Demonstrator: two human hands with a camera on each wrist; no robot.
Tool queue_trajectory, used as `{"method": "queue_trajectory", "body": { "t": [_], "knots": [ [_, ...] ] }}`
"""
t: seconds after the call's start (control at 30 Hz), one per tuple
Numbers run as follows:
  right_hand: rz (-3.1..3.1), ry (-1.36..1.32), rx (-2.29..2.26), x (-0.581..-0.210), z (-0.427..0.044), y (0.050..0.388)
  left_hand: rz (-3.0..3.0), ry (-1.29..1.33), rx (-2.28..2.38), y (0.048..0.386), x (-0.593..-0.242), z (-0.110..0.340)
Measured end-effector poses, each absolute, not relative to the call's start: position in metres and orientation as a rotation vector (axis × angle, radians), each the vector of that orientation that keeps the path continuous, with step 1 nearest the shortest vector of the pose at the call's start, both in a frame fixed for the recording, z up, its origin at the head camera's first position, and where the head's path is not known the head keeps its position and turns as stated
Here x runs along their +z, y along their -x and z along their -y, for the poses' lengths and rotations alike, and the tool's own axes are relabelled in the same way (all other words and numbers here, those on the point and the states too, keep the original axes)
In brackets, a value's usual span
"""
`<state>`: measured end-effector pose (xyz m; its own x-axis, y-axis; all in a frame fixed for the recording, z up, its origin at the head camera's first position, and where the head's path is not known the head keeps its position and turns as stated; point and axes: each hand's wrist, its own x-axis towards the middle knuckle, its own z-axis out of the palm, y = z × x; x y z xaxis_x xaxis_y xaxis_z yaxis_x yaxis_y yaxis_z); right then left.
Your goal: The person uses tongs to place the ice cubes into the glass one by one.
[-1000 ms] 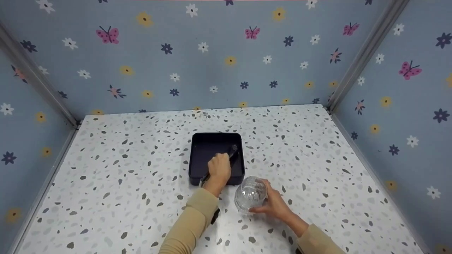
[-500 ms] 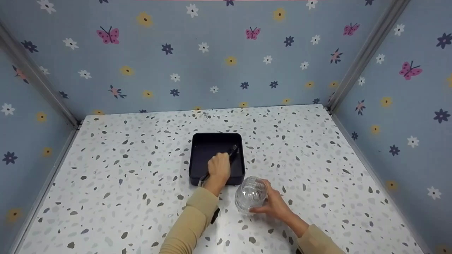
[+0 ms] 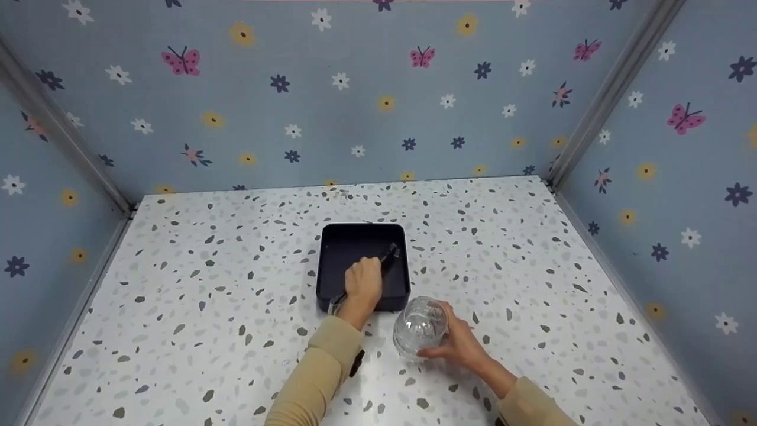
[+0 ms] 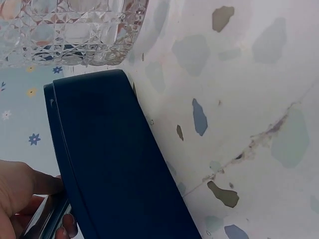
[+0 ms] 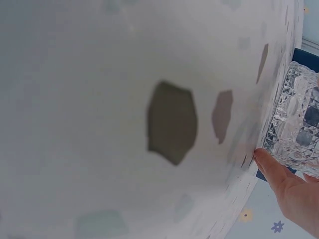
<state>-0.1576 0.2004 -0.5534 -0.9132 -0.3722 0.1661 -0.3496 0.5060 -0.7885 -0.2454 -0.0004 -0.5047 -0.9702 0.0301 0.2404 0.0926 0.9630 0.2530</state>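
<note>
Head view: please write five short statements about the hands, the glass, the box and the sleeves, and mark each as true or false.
1. The left hand holds a dark slender tool. True.
2. The right hand holds the clear patterned glass. True.
3. The glass is inside the dark box. False: it is outside, by the box's near right corner.
4. A lid covers the box. False: its top is open.
5. Both sleeves are tan. True.

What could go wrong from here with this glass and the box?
The cut-glass vessel in the right hand sits close beside the navy box's near right corner, so it might knock against it and chip. The long dark tool in the left hand looks glossy and could slip.
</note>
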Motion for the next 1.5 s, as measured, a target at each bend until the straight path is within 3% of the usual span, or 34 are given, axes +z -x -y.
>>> {"method": "queue_trajectory", "body": {
  "t": [0.67,1.03,1.5],
  "knots": [
    [-2.740,0.626,-1.345,-0.552,-0.200,0.158,2.737,0.162,-0.476,0.225,-0.489,0.019],
    [-2.742,0.630,-1.349,-0.552,-0.200,0.158,2.737,0.204,-0.486,0.196,-0.457,0.025],
    [-2.712,0.645,-1.385,-0.552,-0.199,0.157,2.645,0.359,-0.547,0.161,-0.447,0.033]
  ]
}}
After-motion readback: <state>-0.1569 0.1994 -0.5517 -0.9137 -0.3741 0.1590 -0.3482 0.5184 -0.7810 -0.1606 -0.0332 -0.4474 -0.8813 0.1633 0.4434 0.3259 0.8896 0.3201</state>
